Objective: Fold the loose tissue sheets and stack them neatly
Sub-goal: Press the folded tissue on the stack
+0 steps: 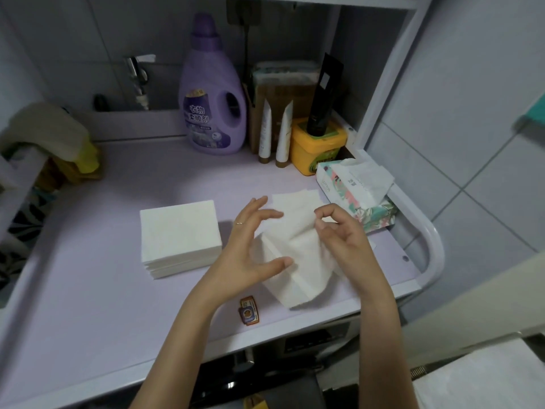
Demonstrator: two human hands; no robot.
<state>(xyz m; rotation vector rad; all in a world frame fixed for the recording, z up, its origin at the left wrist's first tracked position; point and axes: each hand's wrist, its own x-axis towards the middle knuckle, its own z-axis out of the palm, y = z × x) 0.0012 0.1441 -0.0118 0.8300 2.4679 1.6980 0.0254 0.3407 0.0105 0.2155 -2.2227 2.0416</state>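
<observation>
The tissue sheet (298, 261) being worked on sits just right of the frame's centre, lifted off the counter and rumpled, with one crease running down it. The right hand (345, 240) pinches its upper edge between thumb and forefinger, the other fingers loosely curled. The left hand (250, 246) is spread wide with its fingers arched. Its thumb lies against the sheet's left side, but it has no real hold on anything.

Left of the hands is a stack (180, 237) of folded tissues, square and tidy and many layers deep, so a good part of the job looks done. Just behind the hands a second sheet (295, 199) lies flat and unfolded. Further right, the floral tissue pack (356, 196) has more tissue spilling from its top. I'd judge the sheet in hand is only partly folded, and at least one more waits after it.

All of this is on a lilac counter (103, 202). A purple softener bottle (212, 107), two white tubes (265, 134) and a yellow tub (315, 146) stand along the back. A small orange packet (249, 310) lies near the front edge.
</observation>
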